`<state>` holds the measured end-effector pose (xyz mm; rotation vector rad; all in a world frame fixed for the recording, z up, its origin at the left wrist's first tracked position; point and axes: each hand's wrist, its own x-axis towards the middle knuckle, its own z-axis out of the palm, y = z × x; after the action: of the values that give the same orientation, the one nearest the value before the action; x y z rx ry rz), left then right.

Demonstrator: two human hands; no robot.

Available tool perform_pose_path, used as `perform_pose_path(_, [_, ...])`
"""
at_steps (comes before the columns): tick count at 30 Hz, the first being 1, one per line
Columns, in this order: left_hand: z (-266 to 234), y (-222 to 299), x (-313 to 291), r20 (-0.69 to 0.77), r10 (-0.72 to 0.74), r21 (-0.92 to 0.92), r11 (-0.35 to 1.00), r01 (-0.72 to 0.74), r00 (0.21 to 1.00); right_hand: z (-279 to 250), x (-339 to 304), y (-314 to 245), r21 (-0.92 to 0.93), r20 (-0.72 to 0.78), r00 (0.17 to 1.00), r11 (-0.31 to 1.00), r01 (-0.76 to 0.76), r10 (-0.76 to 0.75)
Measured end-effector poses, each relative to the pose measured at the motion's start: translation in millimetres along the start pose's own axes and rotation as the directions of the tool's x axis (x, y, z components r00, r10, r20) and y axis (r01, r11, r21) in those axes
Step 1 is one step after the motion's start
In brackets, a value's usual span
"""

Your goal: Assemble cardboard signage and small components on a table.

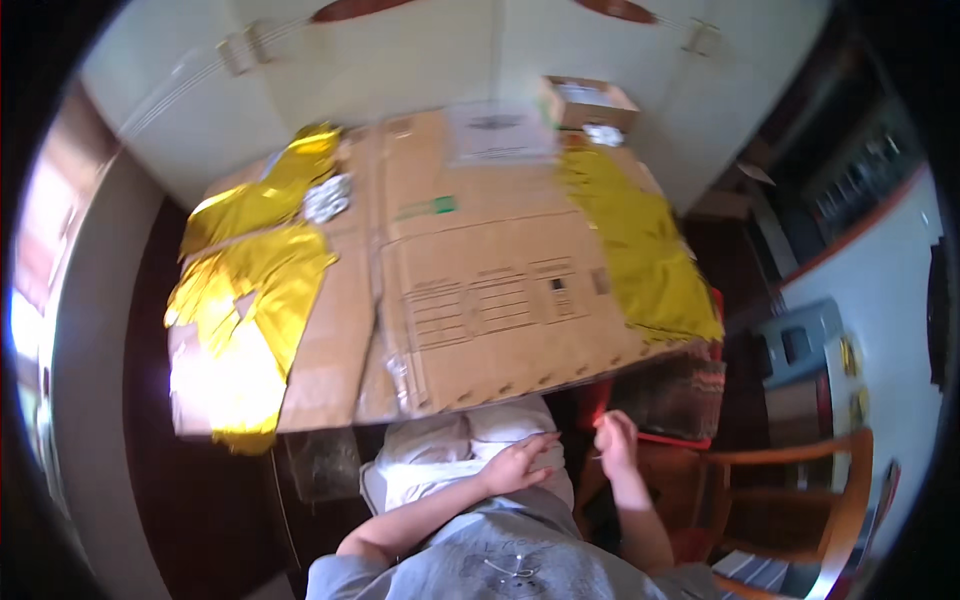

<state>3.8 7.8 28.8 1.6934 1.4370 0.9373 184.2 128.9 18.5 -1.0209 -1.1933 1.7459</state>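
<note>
My left hand (518, 466) lies over my lap in front of the table's near edge, its fingers stretched out and holding nothing. To its right, my right hand (616, 440) is raised beside the same edge with the fingers curled closed. A small spot of red-orange shows at its fingertips, too blurred to name. Ahead of both hands, a large flattened cardboard sheet (500, 300) with printed tables covers the tabletop. Shiny gold foil pieces (270, 270) lie on its left side, and a larger gold foil sheet (645, 245) lies along its right side.
Crumpled silver foil (327, 198) sits at the left and another wad (603, 135) at the back right, near a small cardboard box (590, 100). A clear plastic sheet (500, 135) lies at the back. A red crate (680, 440) and a wooden chair (850, 480) stand at my right.
</note>
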Motion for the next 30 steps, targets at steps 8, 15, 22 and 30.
perform_pose_path(8, [-22.9,-20.5,-50.9,0.002,-0.204,-0.777,0.616,0.129,0.979,150.6,-31.0,1.5,0.450,0.532,0.807,0.893,-0.012,-0.257])
perform_pose_path(15, [-87.2,-45.5,-159.3,-0.257,-0.580,-0.847,0.521,0.109,0.773,190.4,-39.5,24.0,-0.017,0.714,0.699,0.998,-0.052,0.049])
perform_pose_path(22, [-101.6,-213.5,-305.2,-0.510,-0.854,-0.859,0.498,-0.121,0.107,182.1,-47.2,49.9,-0.211,0.730,0.664,0.977,-0.002,0.159])
perform_pose_path(30, [-105.8,-311.3,-377.4,-0.634,-0.736,-0.578,0.249,0.777,-0.235,138.0,-44.9,62.0,-0.327,0.562,0.799,0.945,-0.026,0.217])
